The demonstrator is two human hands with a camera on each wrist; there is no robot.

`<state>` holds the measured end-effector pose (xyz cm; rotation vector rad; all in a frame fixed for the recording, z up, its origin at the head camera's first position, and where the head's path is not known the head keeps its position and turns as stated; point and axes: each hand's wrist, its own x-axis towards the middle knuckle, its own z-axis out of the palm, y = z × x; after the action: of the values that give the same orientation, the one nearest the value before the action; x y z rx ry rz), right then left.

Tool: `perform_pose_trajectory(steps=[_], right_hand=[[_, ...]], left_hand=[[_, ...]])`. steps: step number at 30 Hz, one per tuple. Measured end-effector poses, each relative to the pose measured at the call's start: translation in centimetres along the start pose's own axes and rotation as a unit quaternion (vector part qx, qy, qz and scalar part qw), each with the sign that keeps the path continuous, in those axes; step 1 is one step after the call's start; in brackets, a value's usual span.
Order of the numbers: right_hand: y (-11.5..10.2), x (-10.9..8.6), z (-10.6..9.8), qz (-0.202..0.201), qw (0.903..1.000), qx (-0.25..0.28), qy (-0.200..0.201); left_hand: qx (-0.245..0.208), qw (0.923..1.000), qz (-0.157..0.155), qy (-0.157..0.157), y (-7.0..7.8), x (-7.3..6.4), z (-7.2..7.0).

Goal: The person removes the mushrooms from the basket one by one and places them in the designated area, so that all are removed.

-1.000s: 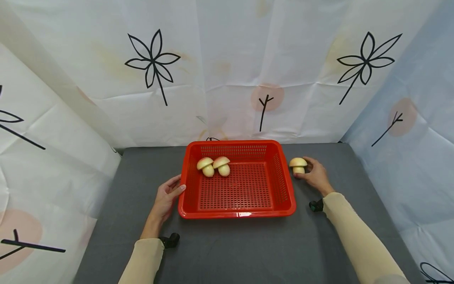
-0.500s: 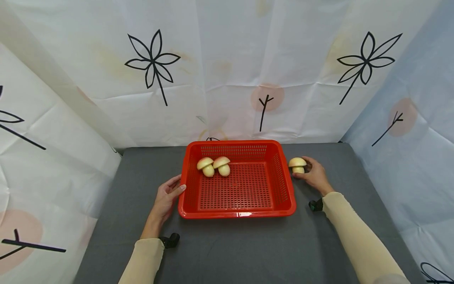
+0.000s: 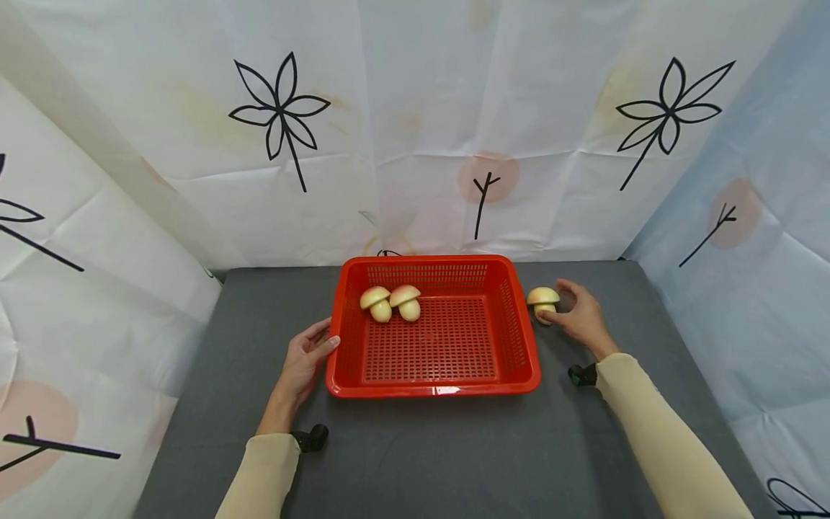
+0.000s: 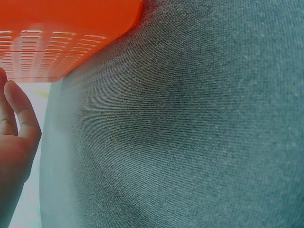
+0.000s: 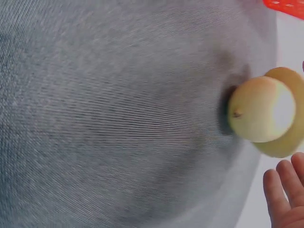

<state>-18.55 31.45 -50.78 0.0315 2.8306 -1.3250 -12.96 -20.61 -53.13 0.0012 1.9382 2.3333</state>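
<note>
My left hand (image 3: pixel 303 364) grips the left side of a red plastic basket (image 3: pixel 433 391), thumb over the rim and the other fingers along the outer wall. Two toy mushrooms (image 3: pixel 375 296) lie side by side inside, at the back left. Just right of the basket, on the table, is a third mushroom (image 3: pixel 543 295) with a pale yellow cap. Around its right side my right hand (image 3: pixel 583 318) is spread, index finger apart from the cap and thumb in front of the stem. The right wrist view shows the fingers (image 5: pixel 280 190) loosely extended below this mushroom.
A dark grey cloth (image 3: pixel 415 461) covers the table. White curtains (image 3: pixel 415 130) printed with leaf shapes hang behind it and along both sides. A dark wrist camera (image 3: pixel 311 438) sits on the left wrist, another (image 3: pixel 582 374) on the right.
My right hand has loosened from the third mushroom, its index finger lifting off to the right. The mushroom has shifted slightly left, with more stem showing. My left hand and the basket stay put.
</note>
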Motion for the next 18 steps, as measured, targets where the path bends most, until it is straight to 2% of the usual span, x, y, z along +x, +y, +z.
perform_pose_trajectory(steps=[10, 18], right_hand=[[-3.7, -0.6, -1.6, -0.075, 0.9966, 0.012, 0.032], [-7.8, -0.6, -1.6, -0.121, 0.9923, 0.014, 0.024]], left_hand=[[-0.003, 0.9999, 0.005, -0.009, -0.2, 0.1, -0.1], [-0.005, 0.9999, 0.008, -0.007, -0.2, 0.0, -0.1]])
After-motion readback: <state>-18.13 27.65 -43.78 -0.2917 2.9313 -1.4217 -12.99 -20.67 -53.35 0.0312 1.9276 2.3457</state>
